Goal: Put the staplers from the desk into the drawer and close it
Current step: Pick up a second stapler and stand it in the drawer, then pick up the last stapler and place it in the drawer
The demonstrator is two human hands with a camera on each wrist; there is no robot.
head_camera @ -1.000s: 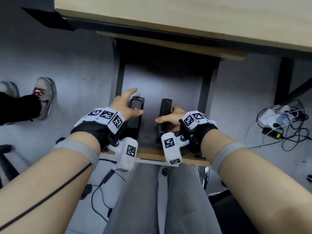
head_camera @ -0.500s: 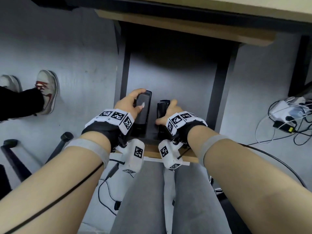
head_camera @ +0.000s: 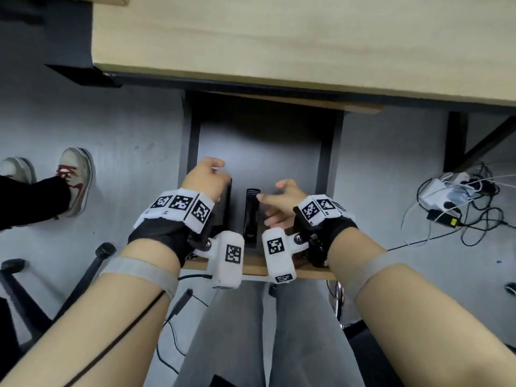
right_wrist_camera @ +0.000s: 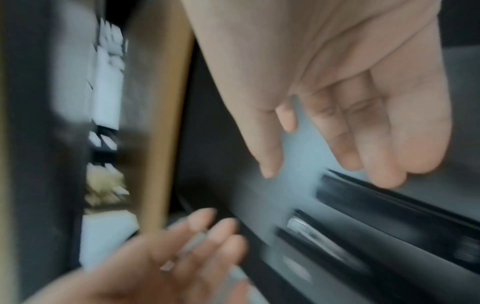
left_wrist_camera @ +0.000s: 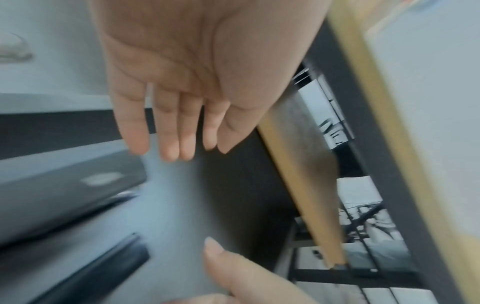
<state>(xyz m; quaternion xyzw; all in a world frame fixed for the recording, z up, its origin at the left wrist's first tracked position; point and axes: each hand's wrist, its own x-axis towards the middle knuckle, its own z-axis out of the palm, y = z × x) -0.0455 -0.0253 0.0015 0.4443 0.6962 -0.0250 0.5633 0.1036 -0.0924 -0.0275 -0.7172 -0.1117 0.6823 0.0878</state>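
— Two black staplers lie side by side on the grey floor of the open drawer (head_camera: 326, 169), lengthwise, near its wooden front edge. The left stapler (head_camera: 225, 208) is mostly hidden under the wrist; the right stapler (head_camera: 251, 210) shows plainly.

— And the hands?

— Left hand (head_camera: 205, 180) hovers over its stapler, fingers straight and spread loose in the wrist view, holding nothing. Right hand (head_camera: 280, 201) the same: fingers relaxed, slightly bent, off the right stapler; whether the thumb tip brushes it, I cannot tell.

— The desk?

— Light wooden desk top (head_camera: 279, 43) above, drawer pulled out beneath it. Someone's sneaker (head_camera: 75, 177) on the floor at left, a cable tangle (head_camera: 458, 202) at right.
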